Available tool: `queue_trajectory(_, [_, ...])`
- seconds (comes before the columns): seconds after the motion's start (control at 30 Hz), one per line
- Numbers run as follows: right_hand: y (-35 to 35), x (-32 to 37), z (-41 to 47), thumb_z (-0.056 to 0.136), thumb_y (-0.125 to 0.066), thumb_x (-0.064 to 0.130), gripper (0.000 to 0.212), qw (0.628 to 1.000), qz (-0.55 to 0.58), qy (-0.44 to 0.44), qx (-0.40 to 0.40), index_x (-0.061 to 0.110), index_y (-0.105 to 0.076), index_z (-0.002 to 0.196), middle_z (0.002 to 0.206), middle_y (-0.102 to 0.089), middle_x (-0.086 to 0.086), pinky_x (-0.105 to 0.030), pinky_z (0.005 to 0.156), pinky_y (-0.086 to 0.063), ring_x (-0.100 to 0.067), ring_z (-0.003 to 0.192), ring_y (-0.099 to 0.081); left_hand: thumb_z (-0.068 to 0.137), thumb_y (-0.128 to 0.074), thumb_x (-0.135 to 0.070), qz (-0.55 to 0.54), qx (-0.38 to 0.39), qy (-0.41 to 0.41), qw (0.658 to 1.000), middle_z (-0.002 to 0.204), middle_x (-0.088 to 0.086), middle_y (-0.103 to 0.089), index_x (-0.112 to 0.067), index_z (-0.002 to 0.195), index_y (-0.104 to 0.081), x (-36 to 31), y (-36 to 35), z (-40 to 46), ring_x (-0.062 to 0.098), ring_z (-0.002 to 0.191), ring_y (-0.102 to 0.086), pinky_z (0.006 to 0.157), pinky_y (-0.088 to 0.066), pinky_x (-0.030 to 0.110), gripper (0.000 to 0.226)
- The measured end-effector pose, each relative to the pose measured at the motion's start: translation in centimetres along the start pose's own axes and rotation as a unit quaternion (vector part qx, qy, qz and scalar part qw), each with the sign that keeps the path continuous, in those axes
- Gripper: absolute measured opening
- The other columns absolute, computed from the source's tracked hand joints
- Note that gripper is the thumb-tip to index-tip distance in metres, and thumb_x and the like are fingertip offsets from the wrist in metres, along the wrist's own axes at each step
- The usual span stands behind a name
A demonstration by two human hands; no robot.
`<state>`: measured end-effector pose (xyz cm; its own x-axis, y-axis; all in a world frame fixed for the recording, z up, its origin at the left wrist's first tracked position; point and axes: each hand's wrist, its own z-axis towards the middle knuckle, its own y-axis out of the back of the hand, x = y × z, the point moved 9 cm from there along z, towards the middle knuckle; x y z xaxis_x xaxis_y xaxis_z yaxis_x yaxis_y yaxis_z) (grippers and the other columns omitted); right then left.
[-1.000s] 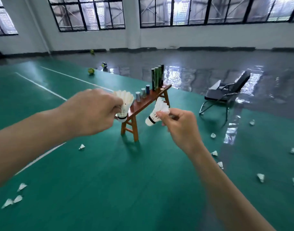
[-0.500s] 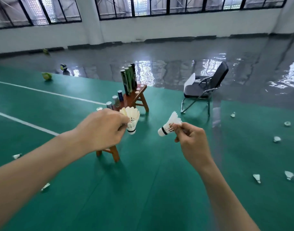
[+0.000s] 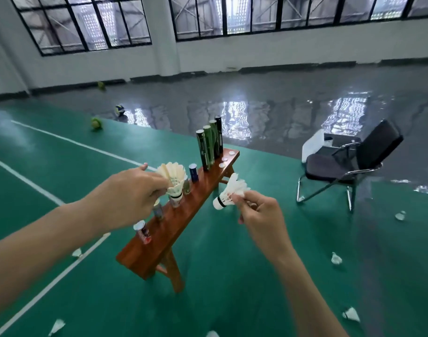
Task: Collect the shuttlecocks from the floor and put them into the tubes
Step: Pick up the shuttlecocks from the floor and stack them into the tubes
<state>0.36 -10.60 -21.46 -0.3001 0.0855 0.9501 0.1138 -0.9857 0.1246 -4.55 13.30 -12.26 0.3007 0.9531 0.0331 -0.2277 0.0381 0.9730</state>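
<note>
Shuttlecocks: we pinch a stack (image 3: 173,181) in our left hand (image 3: 130,193) and one (image 3: 228,192) in our right hand (image 3: 258,216); the bench (image 3: 183,215) (tubes (image 3: 209,144) beyond) has come nearer, so loading looks imminent.

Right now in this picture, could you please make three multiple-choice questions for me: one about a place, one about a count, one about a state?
1. Where do the tall dark tubes stand?
A. on the chair
B. at the far end of the wooden bench
C. on the floor

2. How many tall dark tubes stand there?
A. one
B. three
C. six

3. What is the right hand doing?
A. it pinches a shuttlecock by its feathers
B. it lies flat on the bench
C. it hangs with nothing in it

Answers:
1 B, they stand on the bench top near its far end.
2 B, three tubes stand together in a row.
3 A, the fingers hold the feathers, with the cork pointing to the left.
</note>
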Motion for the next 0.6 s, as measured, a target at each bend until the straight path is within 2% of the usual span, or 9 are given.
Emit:
queue_trajectory(0.07, [-0.7,-1.7,5.1,0.099,-0.07,0.023,0.02,1.0,0.01,0.013,-0.022,0.011,-0.073,0.082,0.058,-0.053,-0.012,-0.03,0.049,-0.027,-0.013,0.052,-0.036,0.091,-0.065,0.003,-0.011,-0.046,-0.011,0.999,0.116,-0.015,-0.073,-0.019,0.107,-0.077,2.7,-0.8,5.1,0.015,0.097,-0.072,0.109,-0.047,0.046,0.03])
queue_trajectory(0.13, [-1.4,-4.2,9.9,0.096,-0.073,0.023,0.011,0.999,0.007,0.0,-0.041,0.024,-0.077,0.087,0.055,-0.055,-0.005,-0.031,0.049,-0.027,-0.015,0.053,-0.037,0.092,-0.064,0.004,-0.027,-0.074,-0.023,0.997,0.123,-0.014,-0.071,-0.018,0.111,-0.077,5.4,-1.8,10.2,0.018,0.101,-0.072,0.097,-0.055,0.039,0.031])
queue_trajectory(0.17, [-1.2,-5.2,11.7,0.095,-0.075,0.023,0.012,0.999,-0.003,-0.009,-0.053,0.032,-0.078,0.087,0.054,-0.055,0.002,-0.031,0.048,-0.027,-0.014,0.052,-0.037,0.092,-0.063,0.004,-0.038,-0.074,-0.027,0.996,0.124,-0.013,-0.071,-0.017,0.11,-0.077,6.5,-2.5,12.4,0.018,0.101,-0.072,0.092,-0.058,0.038,0.031])
queue_trajectory(0.23, [-1.5,-6.4,16.8,0.093,-0.077,0.025,0.018,0.999,-0.003,-0.003,-0.052,0.041,-0.078,0.086,0.053,-0.058,0.009,-0.029,0.047,-0.029,-0.013,0.051,-0.038,0.093,-0.06,0.002,-0.032,-0.071,-0.026,0.997,0.118,-0.013,-0.073,-0.017,0.104,-0.076,10.1,-4.4,18.0,0.021,0.096,-0.073,0.08,-0.06,0.039,0.027])
queue_trajectory(0.3, [-1.1,-8.1,21.5,0.091,-0.079,0.024,0.021,0.998,-0.03,-0.021,-0.055,0.044,-0.077,0.086,0.059,-0.066,0.011,-0.029,0.05,-0.038,-0.011,0.052,-0.048,0.094,-0.058,-0.001,-0.03,-0.059,-0.021,0.998,0.1,-0.009,-0.073,-0.015,0.095,-0.072,13.0,-6.6,23.3,0.024,0.086,-0.071,0.071,-0.056,0.04,0.02])
queue_trajectory(0.43, [0.3,-10.5,30.1,0.089,-0.081,0.024,0.015,0.994,-0.051,-0.024,-0.097,0.039,-0.077,0.084,0.074,-0.075,0.015,-0.018,0.063,-0.047,-0.001,0.065,-0.062,0.097,-0.059,-0.01,-0.052,-0.058,-0.021,0.997,0.084,-0.006,-0.072,-0.013,0.085,-0.07,16.9,-10.3,33.2,0.022,0.076,-0.068,0.071,-0.052,0.04,0.017])
queue_trajectory(0.5, [0.6,-12.4,35.3,0.09,-0.08,0.024,0.016,0.99,-0.073,-0.017,-0.116,0.034,-0.076,0.078,0.082,-0.075,0.021,-0.01,0.07,-0.045,0.003,0.077,-0.067,0.097,-0.061,-0.012,-0.054,-0.069,-0.022,0.996,0.082,-0.006,-0.073,-0.015,0.083,-0.07,18.8,-12.4,38.3,0.022,0.074,-0.068,0.071,-0.051,0.038,0.018])
queue_trajectory(0.6, [-0.4,-15.9,43.1,0.094,-0.076,0.022,0.022,0.991,-0.074,-0.014,-0.111,0.039,-0.073,0.081,0.089,-0.074,0.028,-0.004,0.076,-0.044,0.007,0.089,-0.068,0.097,-0.064,-0.016,-0.067,-0.083,-0.005,0.994,0.084,-0.006,-0.075,-0.018,0.085,-0.073,22.1,-15.9,44.7,0.025,0.074,-0.069,0.07,-0.049,0.036,0.016])
